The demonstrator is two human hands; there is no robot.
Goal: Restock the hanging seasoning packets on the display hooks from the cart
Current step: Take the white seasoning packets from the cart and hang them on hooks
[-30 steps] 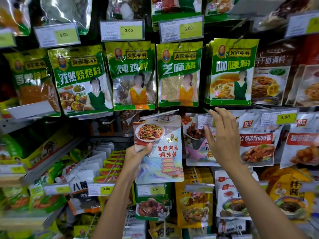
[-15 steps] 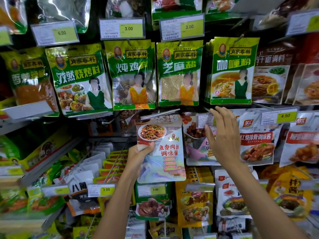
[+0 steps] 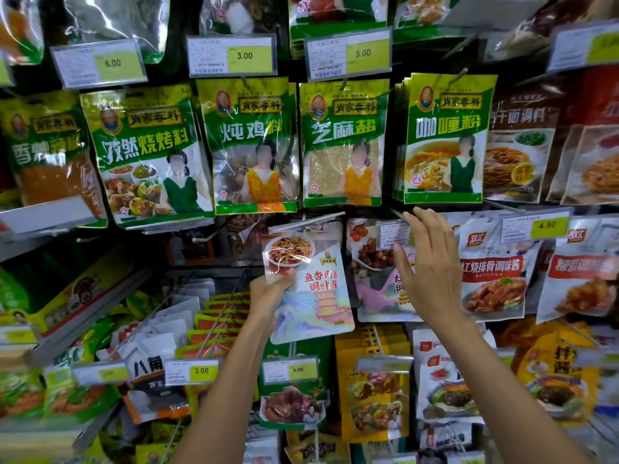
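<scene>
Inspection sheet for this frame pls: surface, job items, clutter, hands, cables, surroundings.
Surface: no table; a wall display of hooks with rows of hanging packets.
Job's things: pagoda-print seasoning packet held in front of the middle row, not yet on a hook; similar packet hangs to its right. Cart not in view.
Clutter: green packets in the row above; yellow price tags at the hook ends.
Grippers: left hand grips the seasoning packet's left edge; right hand has straight fingers at a small tag, contact unclear.
Cables: nothing seen.
Surroundings: more packets in the lower rows, blurred toward the edges.
</scene>
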